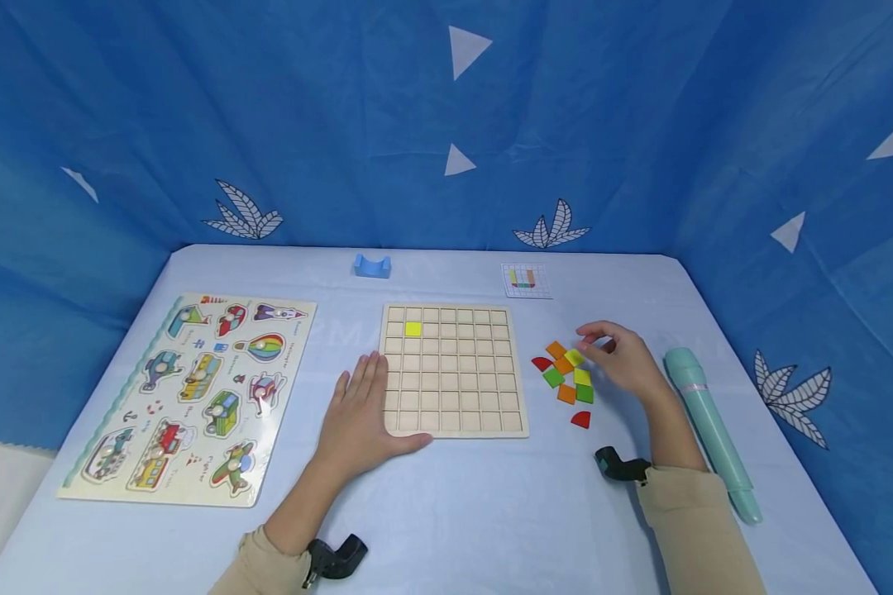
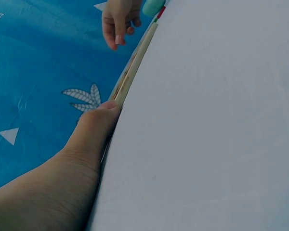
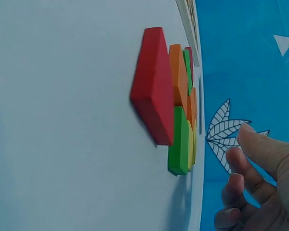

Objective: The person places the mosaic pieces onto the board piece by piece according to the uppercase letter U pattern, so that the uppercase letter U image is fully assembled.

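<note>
A wooden grid board [image 1: 461,384] lies in the middle of the table, a yellow square tile [image 1: 413,329] in one of its upper left cells. My left hand [image 1: 355,423] rests with straight fingers at the board's left edge, the thumb along its near edge. To the right of the board is a loose group of orange, green and yellow square tiles, with a red quarter-round tile [image 1: 581,420] nearest me. My right hand [image 1: 619,357] hovers at the group's right side, close by a yellow tile [image 1: 574,357]. In the right wrist view its fingers [image 3: 254,180] are loosely bent, with nothing between them and the thumb.
A small pattern card [image 1: 527,281] lies behind the board, and a blue stand [image 1: 372,266] farther left. The picture puzzle board [image 1: 193,397] covers the left side. A long teal tube [image 1: 714,438] lies beside my right forearm. Blue cloth [image 1: 387,124] hangs behind.
</note>
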Action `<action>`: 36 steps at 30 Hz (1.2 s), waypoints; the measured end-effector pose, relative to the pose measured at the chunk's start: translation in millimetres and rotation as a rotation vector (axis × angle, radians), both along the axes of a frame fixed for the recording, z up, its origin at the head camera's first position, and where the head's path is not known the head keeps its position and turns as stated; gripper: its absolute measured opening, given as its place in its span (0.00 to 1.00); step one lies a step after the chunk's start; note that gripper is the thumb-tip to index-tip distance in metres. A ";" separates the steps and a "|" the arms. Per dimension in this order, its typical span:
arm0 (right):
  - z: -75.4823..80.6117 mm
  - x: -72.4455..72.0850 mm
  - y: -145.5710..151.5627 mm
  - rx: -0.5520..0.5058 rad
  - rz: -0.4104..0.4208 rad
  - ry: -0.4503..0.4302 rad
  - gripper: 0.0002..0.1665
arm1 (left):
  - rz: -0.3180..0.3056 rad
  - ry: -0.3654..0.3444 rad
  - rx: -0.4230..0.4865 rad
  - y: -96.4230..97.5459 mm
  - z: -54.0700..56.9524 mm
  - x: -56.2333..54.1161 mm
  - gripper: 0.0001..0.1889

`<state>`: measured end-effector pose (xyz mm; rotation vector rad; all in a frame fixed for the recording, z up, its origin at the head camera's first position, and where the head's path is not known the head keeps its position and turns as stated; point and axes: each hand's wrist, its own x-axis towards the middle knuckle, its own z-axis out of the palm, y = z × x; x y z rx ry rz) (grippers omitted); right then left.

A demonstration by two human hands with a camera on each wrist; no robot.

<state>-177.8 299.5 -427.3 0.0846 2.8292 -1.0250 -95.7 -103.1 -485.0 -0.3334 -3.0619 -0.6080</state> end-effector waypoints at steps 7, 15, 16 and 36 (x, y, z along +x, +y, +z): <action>-6.0 0.3 1.9 0.001 0.012 0.003 0.19 | 0.002 -0.003 -0.005 -0.1 -0.4 0.1 0.74; -10.6 -0.2 2.1 0.012 0.024 0.000 0.18 | 0.003 -0.004 -0.006 0.1 0.8 1.2 0.73; -10.9 -0.2 2.0 0.011 0.026 0.000 0.18 | 0.003 -0.005 -0.005 0.0 1.0 1.3 0.73; -21.6 -3.4 4.7 0.070 0.055 -0.004 0.19 | 0.000 0.000 -0.017 0.0 0.4 -0.4 0.74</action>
